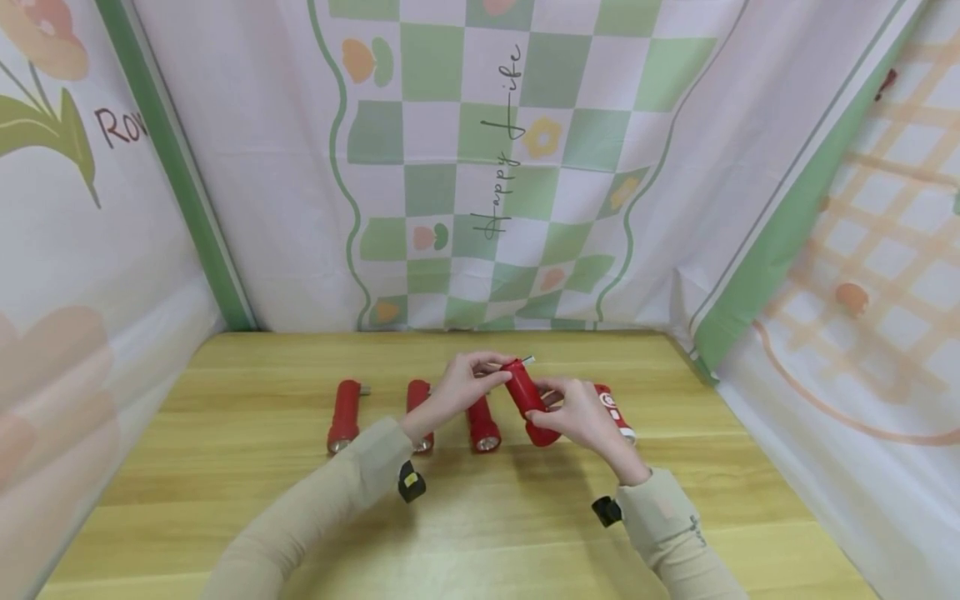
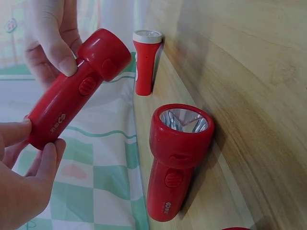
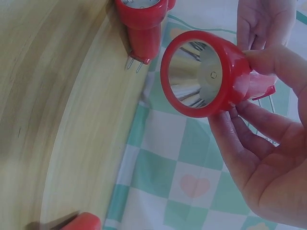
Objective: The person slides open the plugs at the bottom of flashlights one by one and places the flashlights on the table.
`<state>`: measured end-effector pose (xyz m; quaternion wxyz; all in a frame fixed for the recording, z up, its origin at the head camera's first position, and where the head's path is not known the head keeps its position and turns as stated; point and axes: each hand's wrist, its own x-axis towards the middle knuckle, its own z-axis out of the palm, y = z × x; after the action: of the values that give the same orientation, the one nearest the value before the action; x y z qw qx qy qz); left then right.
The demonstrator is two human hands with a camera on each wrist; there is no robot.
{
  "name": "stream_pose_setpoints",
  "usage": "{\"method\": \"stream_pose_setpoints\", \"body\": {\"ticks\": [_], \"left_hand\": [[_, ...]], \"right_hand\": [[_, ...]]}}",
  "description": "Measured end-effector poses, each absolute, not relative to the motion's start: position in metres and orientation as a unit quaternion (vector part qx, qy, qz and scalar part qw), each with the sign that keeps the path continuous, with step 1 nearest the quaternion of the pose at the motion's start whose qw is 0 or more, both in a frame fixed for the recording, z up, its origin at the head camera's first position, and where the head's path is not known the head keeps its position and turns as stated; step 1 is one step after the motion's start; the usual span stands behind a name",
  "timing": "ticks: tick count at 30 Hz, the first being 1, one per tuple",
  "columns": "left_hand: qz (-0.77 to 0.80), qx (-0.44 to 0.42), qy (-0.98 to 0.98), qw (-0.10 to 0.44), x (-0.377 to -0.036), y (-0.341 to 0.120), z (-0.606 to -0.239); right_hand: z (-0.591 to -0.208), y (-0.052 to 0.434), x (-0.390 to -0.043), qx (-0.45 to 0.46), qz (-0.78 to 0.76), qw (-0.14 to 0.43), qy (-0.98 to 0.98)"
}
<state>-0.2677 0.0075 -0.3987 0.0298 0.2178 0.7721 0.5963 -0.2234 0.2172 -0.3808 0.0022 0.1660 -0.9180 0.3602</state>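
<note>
Both hands hold a red flashlight (image 1: 522, 388) up over the table, its head tilted down toward the front right. At the tail end, the thumb and fingers of my left hand (image 1: 459, 385) pinch the body. My right hand (image 1: 579, 413) grips it near the head, thumb on one side and fingers on the other. Metal plug prongs (image 1: 528, 359) stick out at its tail. A sliding switch (image 2: 87, 86) shows on the body in the left wrist view. The right wrist view looks into its shiny reflector (image 3: 196, 74).
Three more red flashlights (image 1: 346, 412) (image 1: 418, 398) (image 1: 483, 423) lie in a row on the wooden table (image 1: 480, 533), left of the held one. A red-and-white flashlight (image 1: 613, 410) lies behind the right hand. Patterned curtains (image 1: 495, 167) hang along the back and sides.
</note>
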Motion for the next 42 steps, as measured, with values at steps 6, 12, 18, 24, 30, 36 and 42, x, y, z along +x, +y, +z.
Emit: {"method": "stream_pose_setpoints", "body": {"ticks": [6,12,18,24,30,36,42], "left_hand": [[0.594,0.223,0.773,0.029,-0.269,0.008,-0.399],[0.582,0.224,0.781,0.026,-0.27,0.011,-0.399],[0.571,0.223,0.789,0.021,-0.275,0.015,-0.399],[0.56,0.22,0.798,0.024,-0.279,0.018,-0.398],[0.573,0.207,0.792,0.038,-0.281,0.02,-0.398],[0.567,0.211,0.795,0.032,-0.286,0.022,-0.401],[0.558,0.208,0.802,0.036,-0.291,0.025,-0.403]], "right_hand": [[-0.382,0.219,-0.225,0.161,0.369,-0.002,-0.916],[-0.383,0.22,-0.226,0.162,0.374,-0.004,-0.913],[-0.385,0.223,-0.226,0.158,0.377,-0.006,-0.912],[-0.387,0.225,-0.23,0.14,0.392,-0.025,-0.909],[-0.388,0.225,-0.233,0.139,0.383,-0.029,-0.913],[-0.387,0.226,-0.236,0.133,0.377,-0.036,-0.916],[-0.39,0.228,-0.24,0.125,0.378,-0.043,-0.916]]}}
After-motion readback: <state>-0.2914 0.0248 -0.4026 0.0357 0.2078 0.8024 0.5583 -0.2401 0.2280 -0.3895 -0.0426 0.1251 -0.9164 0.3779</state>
